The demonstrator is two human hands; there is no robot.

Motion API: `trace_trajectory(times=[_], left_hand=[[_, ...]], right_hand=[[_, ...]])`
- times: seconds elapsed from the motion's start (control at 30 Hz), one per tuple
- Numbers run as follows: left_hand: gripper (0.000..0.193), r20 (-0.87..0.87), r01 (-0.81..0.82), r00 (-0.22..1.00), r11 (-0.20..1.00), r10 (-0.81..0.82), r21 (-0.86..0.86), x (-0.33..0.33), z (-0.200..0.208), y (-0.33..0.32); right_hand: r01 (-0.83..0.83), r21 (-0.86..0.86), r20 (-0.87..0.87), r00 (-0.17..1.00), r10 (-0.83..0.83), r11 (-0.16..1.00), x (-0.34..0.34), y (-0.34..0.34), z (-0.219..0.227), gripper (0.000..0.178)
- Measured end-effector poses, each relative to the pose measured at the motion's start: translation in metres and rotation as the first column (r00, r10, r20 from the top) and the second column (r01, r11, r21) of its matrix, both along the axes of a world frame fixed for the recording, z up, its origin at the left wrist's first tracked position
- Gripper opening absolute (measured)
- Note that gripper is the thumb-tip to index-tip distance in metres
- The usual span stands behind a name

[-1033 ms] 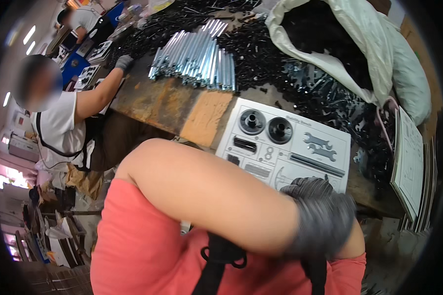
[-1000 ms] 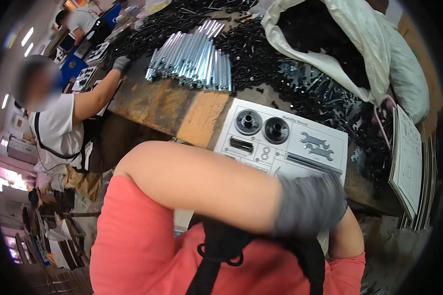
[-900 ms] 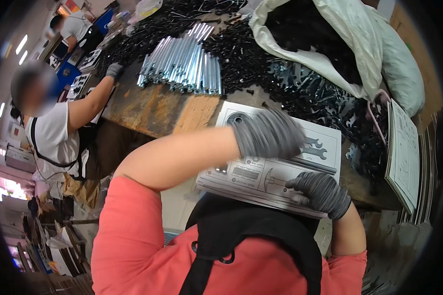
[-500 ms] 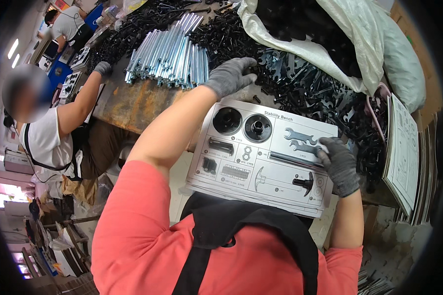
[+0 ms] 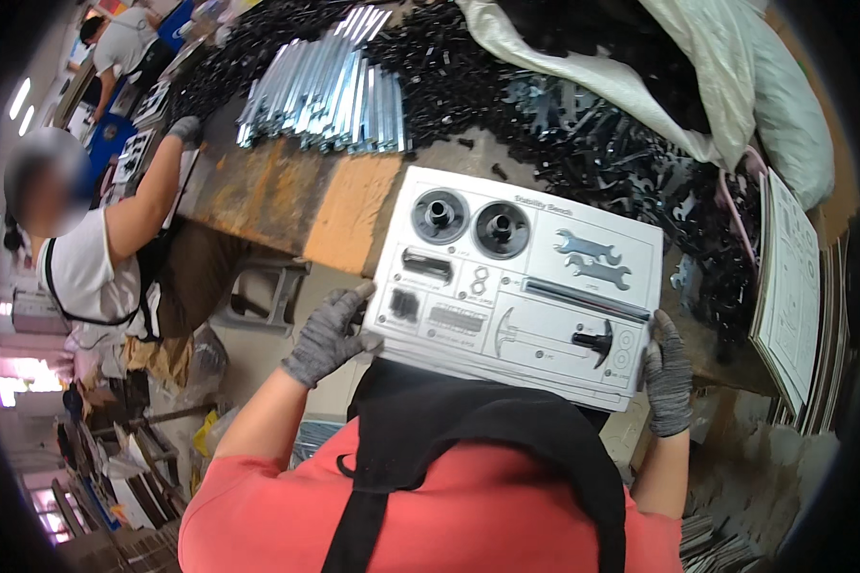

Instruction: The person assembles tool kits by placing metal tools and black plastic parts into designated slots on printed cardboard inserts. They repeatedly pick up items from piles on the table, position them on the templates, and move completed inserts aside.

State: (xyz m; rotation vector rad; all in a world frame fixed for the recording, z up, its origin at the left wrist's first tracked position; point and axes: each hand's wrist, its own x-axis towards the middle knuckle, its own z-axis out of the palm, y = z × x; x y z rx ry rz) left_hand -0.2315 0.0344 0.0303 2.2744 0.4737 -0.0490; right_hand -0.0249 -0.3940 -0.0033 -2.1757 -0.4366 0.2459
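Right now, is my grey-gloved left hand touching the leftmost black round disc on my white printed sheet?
Apart. The head view shows your left hand at the edge of the white sheet, with a visible gap before the black disc.

I've got a worn workbench (image 5: 268,177) on camera.
Silver rods (image 5: 325,91) mid-bench, black hardware (image 5: 440,81) heaped beside, wrenches (image 5: 612,134) toward right end, card stack (image 5: 583,218) overlapping near edge.
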Motion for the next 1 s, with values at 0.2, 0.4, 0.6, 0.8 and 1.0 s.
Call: trace_trajectory(times=[0.2, 0.4, 0.6, 0.8, 1.0], left_hand=[[0.069, 0.016, -0.101, 0.993, 0.931, 0.114, -0.352, 0.004, -0.004, 0.004], [0.062, -0.051, -0.210, 0.974, 0.798, 0.220, -0.564, -0.006, -0.028, 0.020], [0.043, -0.023, -0.229, 0.902, 0.433, 0.432, -0.872, -0.028, -0.037, 0.026], [0.064, 0.184, 0.187, 0.623, 0.084, 0.760, -0.979, -0.033, -0.064, 0.026], [0.058, 0.151, 0.142, 0.383, 0.104, 0.911, -0.984, -0.015, -0.057, 0.003]], right_hand=[[-0.160, -0.366, 0.131, 0.966, 0.221, 0.917, 0.006, 0.009, 0.022, 0.051], [-0.239, -0.410, 0.190, 0.922, 0.338, 0.880, 0.014, 0.010, 0.024, 0.056], [-0.345, -0.435, 0.107, 0.898, 0.428, 0.832, 0.009, 0.039, 0.029, 0.053], [-0.446, -0.440, 0.217, 0.789, 0.575, 0.779, -0.007, 0.098, 0.025, 0.056], [-0.590, -0.377, 0.119, 0.733, 0.669, 0.714, -0.030, 0.165, 0.040, 0.050]])
